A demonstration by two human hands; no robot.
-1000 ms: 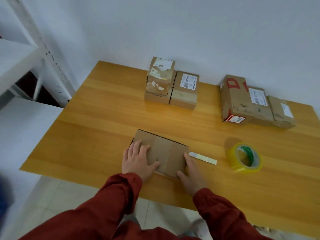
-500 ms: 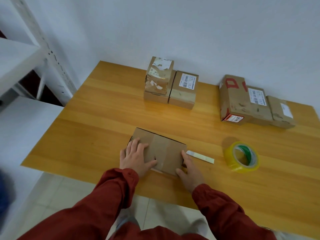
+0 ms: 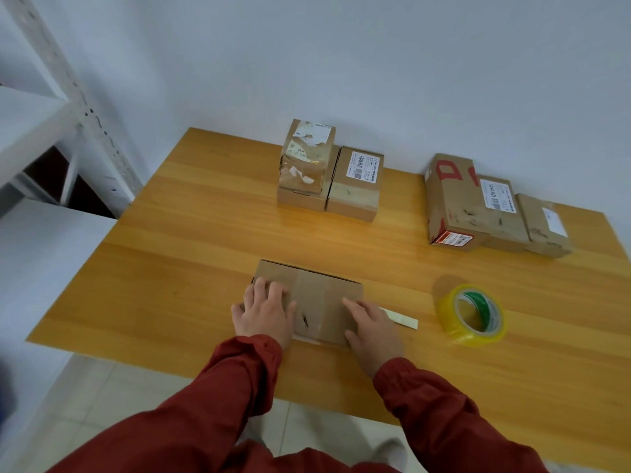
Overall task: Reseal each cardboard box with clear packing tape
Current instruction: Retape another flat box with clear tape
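As my right hand (image 3: 372,327) shifts from the side of the small cardboard box (image 3: 321,297) up onto its top, both hands press it down at the worktop's (image 3: 205,250) near edge, fingers straight and clamped on nothing. I judge that I am smoothing its seam. My left hand (image 3: 264,314) stays put. Beyond sit the tape roll (image 3: 473,315), then more boxes (image 3: 355,189).
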